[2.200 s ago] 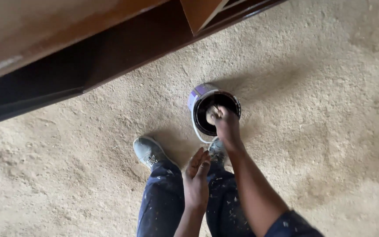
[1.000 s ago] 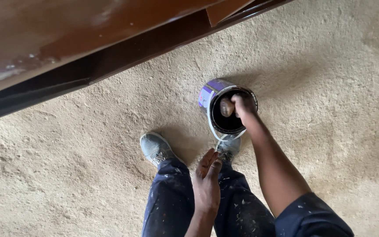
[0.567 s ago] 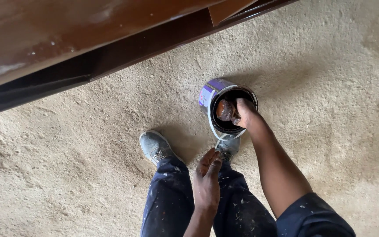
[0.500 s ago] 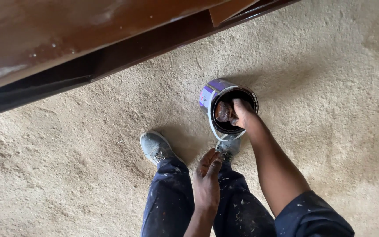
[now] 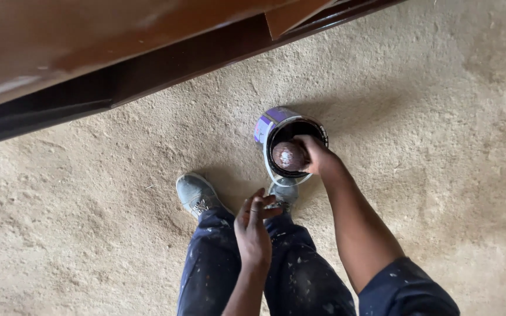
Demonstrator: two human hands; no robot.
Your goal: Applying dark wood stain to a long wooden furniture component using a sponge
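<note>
- Two hands show in the head view, and only one is at work.
- Far left and overhead, a dark brown varnished wooden panel [image 5: 89, 52] runs along the top of the view, its surface glossy; a darker wooden edge lies beneath it.
- Below it stretches a sandy, rough floor [image 5: 60, 193], with nothing lying loose on it that I can see.
- A grey shoe [image 5: 195, 195] stands on that floor, under paint-speckled dark blue trousers [image 5: 235, 275].
- Left hand [image 5: 254, 231] hovers above the knees, fingers loosely spread and holding nothing.
- A second shoe [image 5: 284, 193] peeks out just beside the can's near edge.
- An open paint can [image 5: 288, 143] with a purple label stands upright on the floor just ahead of the feet, its thin wire handle lying down around the near side.
- Right hand [image 5: 317, 157] reaches over the can's mouth, fingers closed on a rounded brown wad [image 5: 289, 155], probably a cloth or sponge, though the view is too blurred to be sure.
- The wad looks wet and glossy at the can's opening, so loading it seems done or nearly so; carrying it to the wood is, by my judgement, what remains.
- Nothing stands between the can and the panel; the overhanging wood itself is the nearest obstacle above.
</note>
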